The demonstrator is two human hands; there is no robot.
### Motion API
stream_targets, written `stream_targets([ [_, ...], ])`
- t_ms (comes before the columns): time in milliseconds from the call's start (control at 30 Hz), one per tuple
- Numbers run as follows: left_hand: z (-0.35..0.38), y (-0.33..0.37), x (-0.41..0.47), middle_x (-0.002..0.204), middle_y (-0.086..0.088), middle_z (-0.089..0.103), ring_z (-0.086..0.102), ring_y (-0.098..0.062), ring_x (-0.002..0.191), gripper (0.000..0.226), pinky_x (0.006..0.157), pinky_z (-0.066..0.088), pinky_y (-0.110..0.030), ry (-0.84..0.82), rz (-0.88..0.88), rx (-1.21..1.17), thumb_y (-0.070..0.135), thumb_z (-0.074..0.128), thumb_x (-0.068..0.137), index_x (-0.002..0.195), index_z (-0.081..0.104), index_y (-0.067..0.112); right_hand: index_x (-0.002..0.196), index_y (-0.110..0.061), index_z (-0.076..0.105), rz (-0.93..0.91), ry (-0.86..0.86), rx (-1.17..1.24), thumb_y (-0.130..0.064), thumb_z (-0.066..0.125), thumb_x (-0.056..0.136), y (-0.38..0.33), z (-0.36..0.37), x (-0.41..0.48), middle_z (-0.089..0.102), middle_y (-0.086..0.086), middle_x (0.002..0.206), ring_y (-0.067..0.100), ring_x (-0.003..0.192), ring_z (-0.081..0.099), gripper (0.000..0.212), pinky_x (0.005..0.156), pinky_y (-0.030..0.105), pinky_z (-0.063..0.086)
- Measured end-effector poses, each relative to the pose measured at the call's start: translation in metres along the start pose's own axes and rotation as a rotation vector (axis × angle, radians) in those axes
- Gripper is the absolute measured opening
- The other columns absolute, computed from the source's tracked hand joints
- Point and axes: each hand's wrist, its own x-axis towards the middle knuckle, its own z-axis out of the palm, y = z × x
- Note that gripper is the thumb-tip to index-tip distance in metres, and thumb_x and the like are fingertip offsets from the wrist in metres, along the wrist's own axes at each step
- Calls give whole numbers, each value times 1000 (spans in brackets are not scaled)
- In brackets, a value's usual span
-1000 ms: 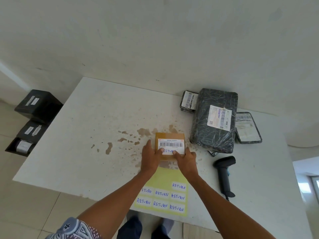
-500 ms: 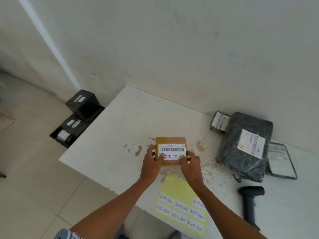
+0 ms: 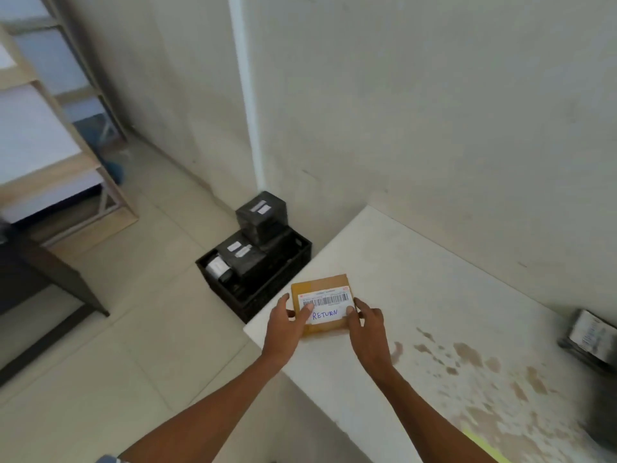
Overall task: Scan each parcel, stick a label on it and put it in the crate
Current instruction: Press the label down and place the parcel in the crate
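On the floor at left sits the black crate (image 3: 293, 262), already holding black-wrapped parcels (image 3: 245, 259). My left hand (image 3: 283, 325) and right hand (image 3: 369, 329) grip the brown box (image 3: 319, 289) from either side, thumbs on its RETURN label (image 3: 325, 314), at the white table (image 3: 417, 295) corner nearest the crate.

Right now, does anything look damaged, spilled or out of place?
Brown blotches stain the white table, like dried spills. The top black parcel in the crate rises above its rim. The brown parcel looks intact.
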Motion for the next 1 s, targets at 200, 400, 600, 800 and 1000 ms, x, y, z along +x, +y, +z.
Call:
stream_targets([
  [200, -80, -10, 57, 116, -3, 65, 68, -19, 101, 49, 84, 60, -44, 58, -41, -24, 39, 64, 93, 137, 50, 23, 138, -16, 52, -51, -92, -26, -33, 43, 105, -55, 82, 29, 49, 4, 116, -4, 87, 53, 39, 66, 7, 40],
  [400, -110, -12, 101, 126, -4, 62, 69, -22, 103, 61, 76, 62, -48, 2, -227, -286, 28, 63, 96, 149, 33, 26, 131, -16, 54, -12, -146, -1, -33, 45, 104, -79, 125, 70, 52, -1, 127, 9, 108, 54, 34, 78, 13, 40],
  [600, -128, -6, 155, 116, -7, 63, 69, -22, 97, 50, 61, 61, -38, 9, -245, -378, 21, 69, 92, 129, 38, 35, 125, -17, 53, 26, -175, 41, -30, 49, 103, -87, 161, 124, 57, 0, 118, 5, 97, 58, 26, 65, 12, 50],
  [800, -144, -4, 223, 105, -2, 69, 72, -14, 86, 36, 60, 60, -35, 13, -287, -328, 29, 67, 93, 114, 39, 36, 120, -19, 53, 82, -224, 66, -30, 47, 103, -99, 194, 180, 62, 2, 111, 12, 97, 64, 21, 71, 21, 53],
  [1000, -149, -8, 293, 113, -10, 63, 74, -17, 90, 36, 67, 60, -32, -95, -243, -229, 20, 73, 88, 101, 39, 19, 116, -22, 56, 116, -258, 74, -25, 48, 103, -103, 219, 236, 65, -3, 101, 6, 87, 65, 16, 57, 10, 48],
])
